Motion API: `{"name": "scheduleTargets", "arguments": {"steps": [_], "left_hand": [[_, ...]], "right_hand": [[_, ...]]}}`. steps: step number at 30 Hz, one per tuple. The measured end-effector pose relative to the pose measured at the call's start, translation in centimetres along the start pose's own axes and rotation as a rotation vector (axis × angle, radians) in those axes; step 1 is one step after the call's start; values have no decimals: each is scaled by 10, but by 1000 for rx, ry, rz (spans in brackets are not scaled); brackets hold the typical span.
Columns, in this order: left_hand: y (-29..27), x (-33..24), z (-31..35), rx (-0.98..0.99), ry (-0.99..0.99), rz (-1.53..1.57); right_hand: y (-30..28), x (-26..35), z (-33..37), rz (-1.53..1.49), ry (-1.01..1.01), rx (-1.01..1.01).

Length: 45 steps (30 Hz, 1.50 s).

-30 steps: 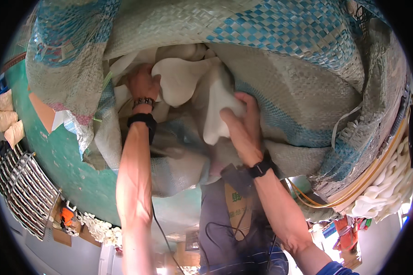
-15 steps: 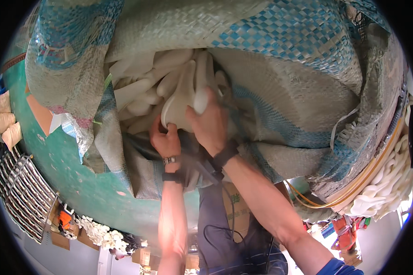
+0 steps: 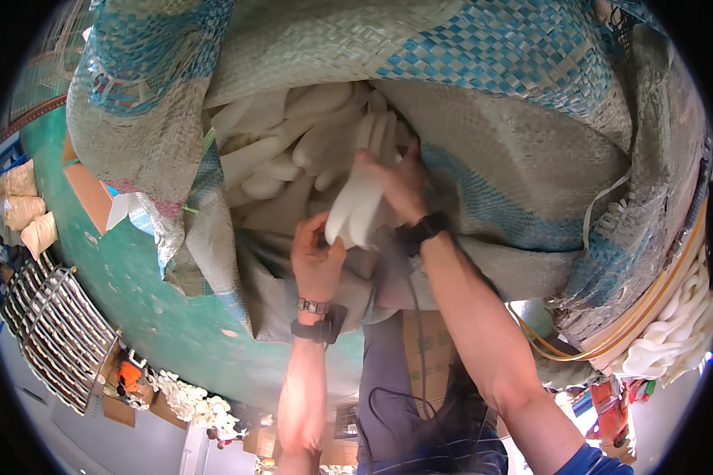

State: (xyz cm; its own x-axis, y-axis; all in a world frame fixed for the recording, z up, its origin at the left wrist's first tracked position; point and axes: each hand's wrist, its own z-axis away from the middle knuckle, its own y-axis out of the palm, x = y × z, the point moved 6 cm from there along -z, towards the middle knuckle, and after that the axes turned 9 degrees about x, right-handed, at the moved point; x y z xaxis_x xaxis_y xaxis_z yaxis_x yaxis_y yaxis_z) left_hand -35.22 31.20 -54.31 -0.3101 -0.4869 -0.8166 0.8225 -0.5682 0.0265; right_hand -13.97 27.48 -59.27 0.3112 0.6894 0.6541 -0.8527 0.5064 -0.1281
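Long smooth white pieces with rounded ends, of a kind I cannot make out, lie heaped inside a large woven sack. Over the sack's mouth, my right hand is closed around a few of these white pieces, held side by side with their rounded ends toward me. My left hand has its fingers curled at those lower ends, with one tip between thumb and forefinger. The right palm's contact is partly hidden. Both wrists wear dark bands.
The sack's folded, blue-checked rim surrounds the opening. A green floor shows at left, with a wire rack and tan packages. More white pieces are piled at far right. Cardboard boxes stand about.
Both hands have shifted toward me and slightly right. The right hand now holds a few white pieces together, lifted off the heap; before, both hands were around a wide piece in the sack.
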Motion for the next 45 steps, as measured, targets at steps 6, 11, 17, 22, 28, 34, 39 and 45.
{"name": "scheduleTargets", "arguments": {"steps": [6, 11, 17, 22, 28, 34, 39, 45], "left_hand": [[-3, -39, -27, 426, -117, -295], [5, -63, -59, 697, -230, -405], [-13, -22, -157, 360, 193, -1439], [25, 44, -166, 364, 44, -2154], [10, 93, -167, 83, 130, -2168], [22, 41, -173, 221, 264, -2081], [35, 22, -155, 228, 307, -1989], [42, 8, -141, 333, 186, -1931]], "right_hand": [[-2, -55, -12, -574, 383, 318], [-3, -82, -7, -774, 450, 331], [-9, -86, 4, -423, 302, 255], [-13, -88, 30, -489, 327, 190], [-15, -72, 39, -483, 359, 221], [-9, -107, 33, -362, 252, 197], [-18, -76, 39, -145, 232, 123], [-5, -41, 15, -103, 113, 149]]}}
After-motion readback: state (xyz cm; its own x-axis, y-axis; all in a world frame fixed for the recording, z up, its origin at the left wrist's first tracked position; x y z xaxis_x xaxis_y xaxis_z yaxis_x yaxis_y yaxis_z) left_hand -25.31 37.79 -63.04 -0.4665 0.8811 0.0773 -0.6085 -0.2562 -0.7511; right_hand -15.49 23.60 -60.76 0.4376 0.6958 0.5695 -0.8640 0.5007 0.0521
